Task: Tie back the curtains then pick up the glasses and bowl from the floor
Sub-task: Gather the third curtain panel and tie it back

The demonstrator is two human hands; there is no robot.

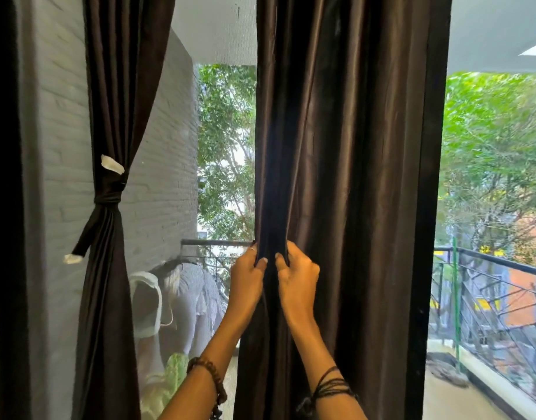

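Both hands, left hand (248, 269) and right hand (297, 272), pinch adjacent folds of hanging dark brown satin curtain (351, 177). Step: gathering. Next: bunch tighter, wrap tie like knotted left curtain (107, 195).

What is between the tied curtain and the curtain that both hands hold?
In the head view, an open gap: between tied curtain and held curtain show brick wall, trees, railing.

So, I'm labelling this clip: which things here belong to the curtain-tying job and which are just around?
Job: hanging curtain, gripped by left hand and right hand; tied curtain with its tie.
Around: balcony railing, hanging clothes, trees.
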